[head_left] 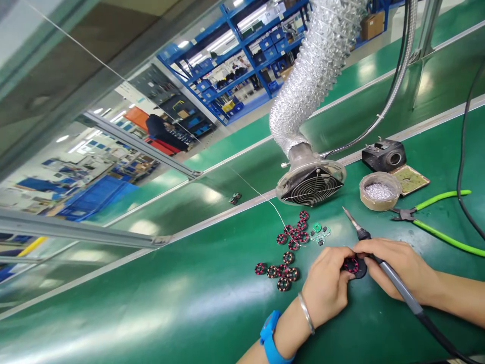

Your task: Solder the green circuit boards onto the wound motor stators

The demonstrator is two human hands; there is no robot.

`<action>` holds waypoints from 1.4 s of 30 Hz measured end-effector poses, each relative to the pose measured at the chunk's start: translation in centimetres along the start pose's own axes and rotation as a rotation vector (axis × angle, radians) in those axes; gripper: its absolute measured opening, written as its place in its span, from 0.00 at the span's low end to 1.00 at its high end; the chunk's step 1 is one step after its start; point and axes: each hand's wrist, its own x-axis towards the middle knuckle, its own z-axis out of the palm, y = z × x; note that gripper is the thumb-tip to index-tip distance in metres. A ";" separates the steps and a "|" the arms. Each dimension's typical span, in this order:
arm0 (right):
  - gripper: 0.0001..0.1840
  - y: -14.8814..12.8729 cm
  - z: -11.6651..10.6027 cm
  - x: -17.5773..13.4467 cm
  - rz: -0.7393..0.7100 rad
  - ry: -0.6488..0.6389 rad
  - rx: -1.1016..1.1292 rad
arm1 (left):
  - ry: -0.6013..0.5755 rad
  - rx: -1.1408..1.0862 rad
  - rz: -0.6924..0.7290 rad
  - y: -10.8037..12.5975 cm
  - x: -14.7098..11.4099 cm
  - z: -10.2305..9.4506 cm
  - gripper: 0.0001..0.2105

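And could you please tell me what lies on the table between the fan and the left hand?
The head view shows small green circuit boards between the fan and the left hand, with red-and-black rings to their left.

I record a glossy green worktop (182, 303), clock centred on my fingers (373, 247). Nine o'clock: a loose group of wound rings (282, 271). Ten: a second ring cluster (295, 234), small green circuit pieces (323, 234) just beside it. One: a round tub (379, 203) holding metal shavings (378, 191), a shallow tray (415, 180) and a black stand (380, 156). Two: green-handled cutters (408, 215), handles spread.
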 end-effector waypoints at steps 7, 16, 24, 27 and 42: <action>0.13 -0.1 -0.1 0.0 0.037 -0.011 0.012 | -0.102 -0.084 0.129 -1.1 0.7 -1.0 0.16; 0.13 -0.1 -0.2 -0.1 0.061 -0.044 0.009 | 0.062 -0.138 0.104 -0.6 0.0 -0.7 0.05; 0.22 -0.4 -0.3 0.5 0.063 -0.201 0.138 | 0.254 -0.219 0.039 -0.3 -1.0 -1.9 0.03; 0.20 -0.5 -0.1 1.1 0.038 -0.264 0.162 | 0.126 -0.199 -0.007 -0.2 -1.0 -1.3 0.11; 0.10 0.4 0.4 0.3 -0.015 -0.199 0.127 | 0.022 -0.055 0.298 -1.0 0.1 -1.2 0.10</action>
